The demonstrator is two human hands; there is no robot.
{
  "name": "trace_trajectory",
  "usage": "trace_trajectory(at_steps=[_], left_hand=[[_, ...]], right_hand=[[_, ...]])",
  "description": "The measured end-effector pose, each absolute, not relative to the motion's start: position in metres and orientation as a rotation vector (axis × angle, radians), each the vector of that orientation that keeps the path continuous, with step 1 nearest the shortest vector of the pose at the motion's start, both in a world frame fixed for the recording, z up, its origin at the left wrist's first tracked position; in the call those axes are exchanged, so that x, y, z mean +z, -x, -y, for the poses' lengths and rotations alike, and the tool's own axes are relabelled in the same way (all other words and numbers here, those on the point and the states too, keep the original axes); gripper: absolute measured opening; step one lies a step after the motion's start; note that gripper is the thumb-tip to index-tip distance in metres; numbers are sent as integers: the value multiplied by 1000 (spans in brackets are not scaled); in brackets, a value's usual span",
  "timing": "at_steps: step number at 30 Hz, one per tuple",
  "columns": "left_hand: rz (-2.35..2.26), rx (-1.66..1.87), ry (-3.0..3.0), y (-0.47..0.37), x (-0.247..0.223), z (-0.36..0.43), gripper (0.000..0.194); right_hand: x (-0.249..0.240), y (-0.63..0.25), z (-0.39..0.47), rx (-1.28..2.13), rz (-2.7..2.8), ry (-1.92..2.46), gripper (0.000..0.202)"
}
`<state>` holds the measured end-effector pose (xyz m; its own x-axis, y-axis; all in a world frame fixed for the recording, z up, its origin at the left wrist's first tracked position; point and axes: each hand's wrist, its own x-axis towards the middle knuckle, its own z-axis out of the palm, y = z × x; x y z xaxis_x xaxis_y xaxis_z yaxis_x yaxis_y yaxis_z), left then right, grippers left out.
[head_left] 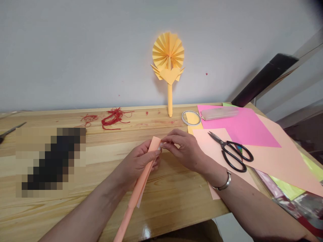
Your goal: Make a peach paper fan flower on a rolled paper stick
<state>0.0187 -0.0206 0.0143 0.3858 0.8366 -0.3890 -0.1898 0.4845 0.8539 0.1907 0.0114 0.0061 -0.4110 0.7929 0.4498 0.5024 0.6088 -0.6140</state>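
My left hand (pixel 141 158) is closed around a folded salmon-coloured paper (pixel 151 148), its thumb pressed flat on the top face. Lower down, the folded paper meets a rolled paper stick (pixel 124 220) of like colour, which runs off the bottom edge of the view. Along the paper's right side a pale strip (pixel 140 198) hangs loose. My right hand (pixel 180 146) pinches at the paper's upper corner, thumb and forefinger together on a small whitish bit that looks like tape backing. The fingers of both hands partly hide that corner.
Against the wall stands a yellow pleated paper fan (pixel 168 50). A tape roll (pixel 191 118), black-handled scissors (pixel 233 154), pink paper (pixel 254 129) and a clear case (pixel 219 113) lie right. Red threads (pixel 113 117) lie behind; a blurred dark object (pixel 54 159) is left.
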Motion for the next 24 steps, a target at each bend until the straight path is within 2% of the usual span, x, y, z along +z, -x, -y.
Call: trace_trajectory(at_steps=[24], left_hand=[[-962, 759, -806, -19, 15, 19, 7]], right_hand=[[8, -190, -11, 563, 2099, 1063, 11]])
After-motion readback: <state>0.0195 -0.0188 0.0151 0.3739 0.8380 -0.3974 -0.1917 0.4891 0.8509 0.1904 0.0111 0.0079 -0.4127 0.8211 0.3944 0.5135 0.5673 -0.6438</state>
